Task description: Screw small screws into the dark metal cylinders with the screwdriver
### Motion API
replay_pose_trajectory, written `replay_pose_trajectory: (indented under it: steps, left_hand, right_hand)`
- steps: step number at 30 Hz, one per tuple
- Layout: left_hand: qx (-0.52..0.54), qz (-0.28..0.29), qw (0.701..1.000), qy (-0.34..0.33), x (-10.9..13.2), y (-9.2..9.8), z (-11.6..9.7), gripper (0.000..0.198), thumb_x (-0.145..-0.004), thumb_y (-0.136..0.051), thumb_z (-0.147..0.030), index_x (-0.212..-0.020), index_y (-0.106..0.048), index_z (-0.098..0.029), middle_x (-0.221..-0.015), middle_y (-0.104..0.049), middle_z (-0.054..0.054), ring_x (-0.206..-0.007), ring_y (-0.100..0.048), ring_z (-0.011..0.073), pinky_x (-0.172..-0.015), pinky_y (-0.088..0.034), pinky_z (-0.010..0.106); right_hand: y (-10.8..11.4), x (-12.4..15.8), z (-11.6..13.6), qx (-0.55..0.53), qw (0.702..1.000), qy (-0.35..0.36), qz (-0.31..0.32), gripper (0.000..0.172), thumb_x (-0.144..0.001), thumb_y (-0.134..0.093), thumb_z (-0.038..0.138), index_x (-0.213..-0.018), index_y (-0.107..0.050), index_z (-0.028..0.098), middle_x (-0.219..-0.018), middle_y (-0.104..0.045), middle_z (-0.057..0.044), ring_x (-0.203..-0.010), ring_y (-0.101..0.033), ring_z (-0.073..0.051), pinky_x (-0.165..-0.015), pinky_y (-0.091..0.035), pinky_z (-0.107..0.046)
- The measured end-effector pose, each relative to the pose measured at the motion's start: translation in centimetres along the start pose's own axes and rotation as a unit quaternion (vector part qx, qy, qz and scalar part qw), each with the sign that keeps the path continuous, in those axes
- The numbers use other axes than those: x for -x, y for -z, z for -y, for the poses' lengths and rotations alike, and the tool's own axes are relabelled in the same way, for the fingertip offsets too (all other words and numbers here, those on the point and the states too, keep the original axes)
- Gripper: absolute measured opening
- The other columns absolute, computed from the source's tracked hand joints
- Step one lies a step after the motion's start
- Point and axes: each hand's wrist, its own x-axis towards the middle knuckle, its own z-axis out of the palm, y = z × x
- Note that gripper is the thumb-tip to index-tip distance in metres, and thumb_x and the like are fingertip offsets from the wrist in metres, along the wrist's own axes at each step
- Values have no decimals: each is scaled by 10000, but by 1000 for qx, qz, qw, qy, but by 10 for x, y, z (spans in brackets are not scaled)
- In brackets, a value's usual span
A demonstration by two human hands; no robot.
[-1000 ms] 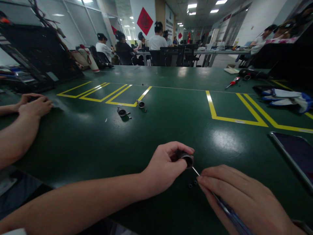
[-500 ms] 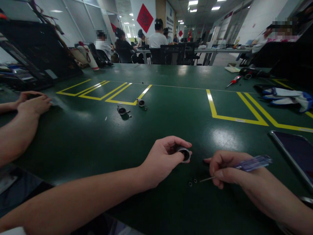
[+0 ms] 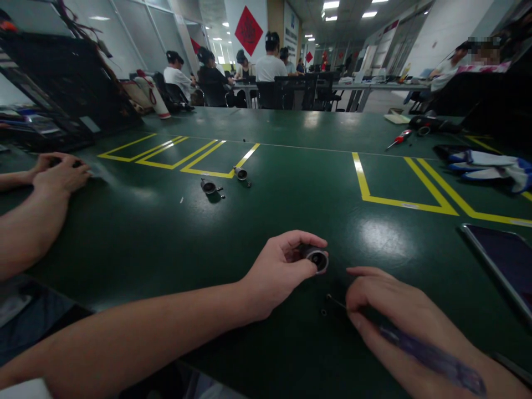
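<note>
My left hand (image 3: 282, 271) is closed around a small round metal housing (image 3: 318, 259), its hollow end turned to the right and toward me. Between the thumb and fingers of my right hand (image 3: 386, 305) is a screwdriver with a clear purple handle (image 3: 432, 354) and a thin shaft. The shaft's tip is at one tiny dark ring-shaped part (image 3: 328, 297); whether it touches cannot be made out. Close by on the green table lies a second small ring (image 3: 323, 312). Two similar metal housings, one nearer (image 3: 209, 187) and one farther (image 3: 240, 173), rest farther off with small bits beside them.
Yellow tape outlines (image 3: 409, 206) mark the table (image 3: 274, 205). At right lie a phone-like tablet (image 3: 499, 266), blue-white gloves (image 3: 486, 164) and a red screwdriver (image 3: 401, 137). Another person's hands (image 3: 62, 172) are at the left. People sit at tables farther back.
My right hand has rolled over, swinging the purple handle down toward me and bringing the tip onto or beside a small ring. My left hand has tilted the housing slightly, showing more of its inside.
</note>
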Motion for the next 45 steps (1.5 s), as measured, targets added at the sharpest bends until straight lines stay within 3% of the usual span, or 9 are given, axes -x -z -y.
replay_pose_trajectory:
  steps: [4,10,16,21,30,45]
  left_hand:
    - [9,-14,1000,-5,-1,0,1,277,-656,-646,-67,-904,-559,-154,-1029,-617,54,-950,-631,219,-834,-499,390]
    - [-11,-4,1000,17,0,1,2,243,-688,-633,-94,-913,-565,-157,-957,-637,49,-920,-646,206,-830,-491,381]
    - [-37,5,999,27,2,-2,2,251,-674,-640,-125,-918,-588,-151,-867,-656,51,-894,-648,215,-794,-497,369]
    - [-53,14,998,17,3,-3,2,256,-685,-635,-142,-938,-598,-153,-853,-673,53,-827,-650,187,-756,-506,334]
    - [-70,9,997,-19,6,-4,4,210,-690,-616,-120,-895,-656,-141,-787,-681,28,-723,-646,141,-704,-521,267]
    - [-104,4,993,-63,5,-5,3,253,-693,-591,-89,-923,-690,-126,-898,-688,61,-811,-658,161,-761,-534,271]
  right_hand:
    - [-4,0,3,55,985,128,-101,204,-760,-442,25,-779,-535,205,-678,-609,17,-635,-638,-120,-936,-478,-351]
    - [-1,4,8,86,970,148,-173,228,-761,-487,43,-893,-570,209,-726,-638,1,-835,-671,-144,-953,-469,-287]
    - [-11,5,1,84,976,120,-162,186,-808,-499,72,-938,-570,185,-857,-673,-58,-936,-656,-182,-953,-485,-335]
    - [-16,9,-7,108,977,107,-147,213,-833,-498,104,-1009,-548,211,-930,-686,-49,-982,-646,-217,-922,-517,-382]
    - [-23,12,-8,108,982,84,-127,286,-844,-489,109,-1077,-553,262,-980,-686,-37,-977,-649,-233,-911,-525,-424]
    - [-20,13,-4,119,978,104,-137,259,-814,-505,88,-1019,-591,221,-943,-700,-45,-965,-660,-236,-933,-516,-434]
